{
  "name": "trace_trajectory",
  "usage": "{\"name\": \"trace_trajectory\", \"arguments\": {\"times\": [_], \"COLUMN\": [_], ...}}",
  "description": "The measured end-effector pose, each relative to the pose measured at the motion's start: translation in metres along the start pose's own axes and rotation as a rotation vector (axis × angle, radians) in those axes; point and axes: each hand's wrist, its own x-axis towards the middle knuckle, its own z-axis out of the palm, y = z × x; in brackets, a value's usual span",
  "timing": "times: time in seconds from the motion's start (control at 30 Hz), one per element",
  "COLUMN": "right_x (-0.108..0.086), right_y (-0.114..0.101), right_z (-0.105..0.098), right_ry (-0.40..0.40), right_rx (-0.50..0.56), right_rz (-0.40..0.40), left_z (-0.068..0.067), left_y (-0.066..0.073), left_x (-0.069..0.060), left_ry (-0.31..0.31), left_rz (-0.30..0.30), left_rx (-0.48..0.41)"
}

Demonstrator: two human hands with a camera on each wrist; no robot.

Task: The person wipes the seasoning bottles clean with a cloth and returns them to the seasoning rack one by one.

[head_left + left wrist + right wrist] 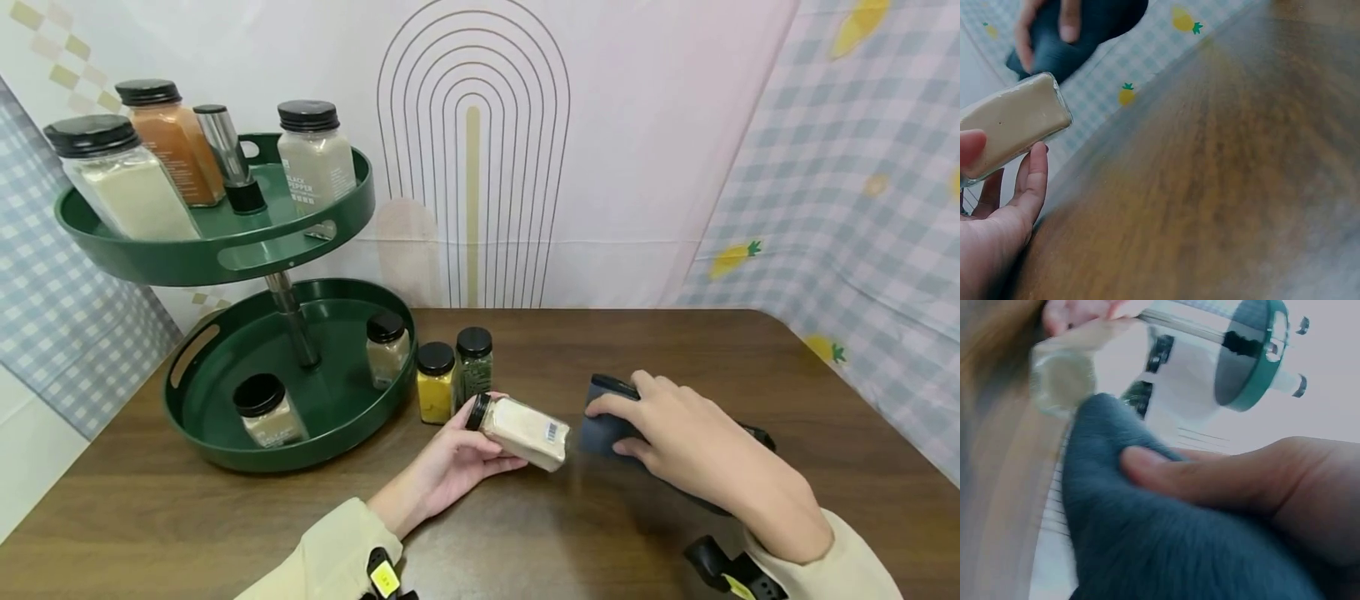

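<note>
A: Location and hold of the pale-powder spice jar (528, 435)?
B: Above the table (517, 542), tilted, black lid to the left, base towards the cloth. The left hand (461, 454) grips it near the lid, thumb and fingers around the glass.
A: Right hand (675, 425)?
B: Pinching the dark blue-grey cloth (600, 432) between thumb and fingers. The head view shows a narrow gap between cloth and jar base.
A: Nearest objects?
B: Yellow-powder jar (436, 393) and green-herb jar (477, 371), upright side by side on the table, behind the left hand.
A: Further out?
B: Left: a green two-tier tray (217, 454). Lower tier, two small black-lidded jars (387, 358). Upper tier, an orange-powder jar (180, 150), a large pale-powder jar (135, 192), a silver-and-black cylinder (225, 150), a jar labelled BLACK PEPPER (318, 167).
A: Backdrop?
B: Printed fabric (637, 150), arches and pineapples.
</note>
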Motion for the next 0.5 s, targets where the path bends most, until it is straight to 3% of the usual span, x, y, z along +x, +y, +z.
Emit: {"name": "trace_trajectory", "arguments": {"times": [0.1, 0.2, 0.33, 0.5], "right_x": [0.001, 0.006, 0.014, 0.017], "right_y": [-0.008, -0.018, -0.029, -0.034], "right_z": [-0.003, 0.001, 0.012, 0.022], "right_ry": [0.167, 0.259, 0.291, 0.242], "right_rx": [0.012, 0.056, 0.079, 0.087], "right_rz": [-0.072, -0.161, -0.216, -0.180], "left_z": [0.000, 0.001, 0.000, 0.000], "left_y": [0.000, 0.000, 0.000, 0.000], "left_x": [0.000, 0.000, -0.001, -0.002], "left_ry": [-0.015, -0.046, -0.101, -0.125], "left_rz": [-0.001, 0.008, 0.020, 0.024], "left_rx": [0.016, 0.043, 0.084, 0.114]}}
